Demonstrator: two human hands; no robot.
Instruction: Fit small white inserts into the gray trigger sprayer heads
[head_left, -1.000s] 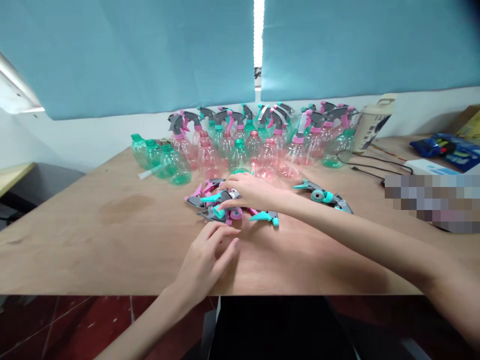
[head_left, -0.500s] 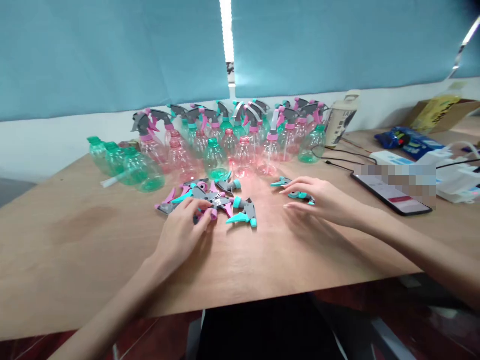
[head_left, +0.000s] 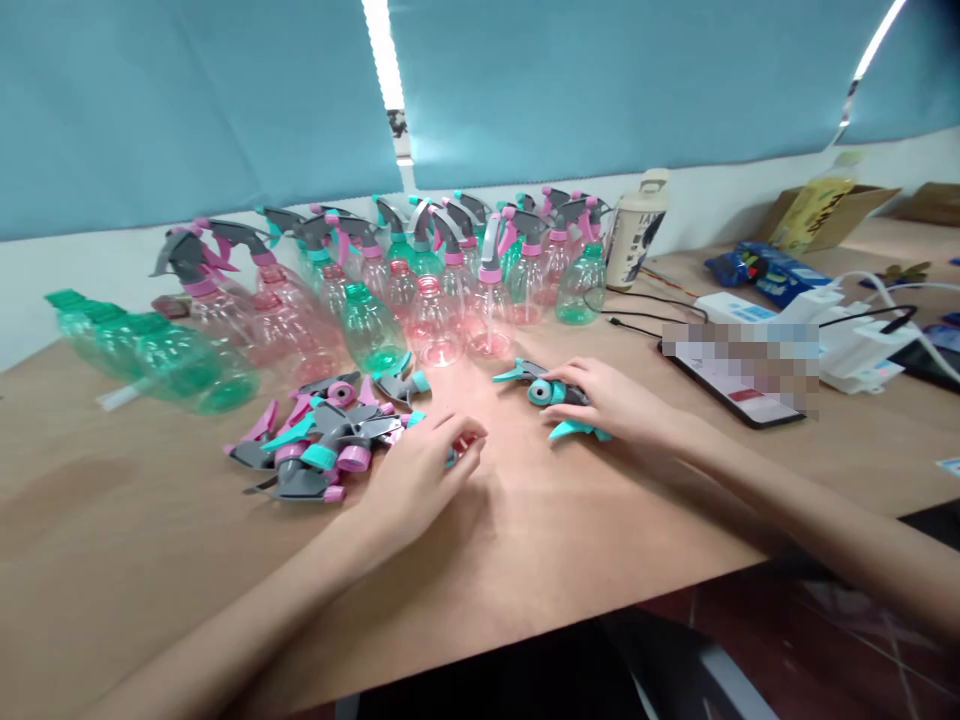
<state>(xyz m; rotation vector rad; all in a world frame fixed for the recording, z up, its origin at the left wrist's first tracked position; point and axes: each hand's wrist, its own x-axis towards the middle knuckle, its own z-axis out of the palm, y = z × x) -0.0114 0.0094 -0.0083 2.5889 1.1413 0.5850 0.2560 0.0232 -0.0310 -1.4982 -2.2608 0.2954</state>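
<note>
My left hand (head_left: 431, 470) is curled palm-down over a teal-and-grey trigger spray head (head_left: 414, 419), most of which it hides. To its left lies a pile of grey, pink and teal spray heads (head_left: 330, 435). My right hand (head_left: 611, 400) closes its fingers around a second teal-and-grey spray head (head_left: 562, 393), low over the table. Teal levers stick out on its left and below the fingers, and I cannot tell whether they belong to one spray head or two. Behind the hands stand pink bottles (head_left: 435, 325) and green bottles (head_left: 371, 330), several with spray heads fitted.
More green bottles (head_left: 199, 370) stand in a row at the left. On the right lie a phone (head_left: 739, 385), black cables (head_left: 660, 300) and a white power strip with chargers (head_left: 851, 340). A cream drink bottle (head_left: 636, 230), a blue packet (head_left: 780, 275) and a cardboard box (head_left: 847, 220) sit farther back.
The view has turned right, shifting the scene leftward. My left hand has moved right from the pile onto the separate spray head. My right hand's fingers have closed around a spray head.
</note>
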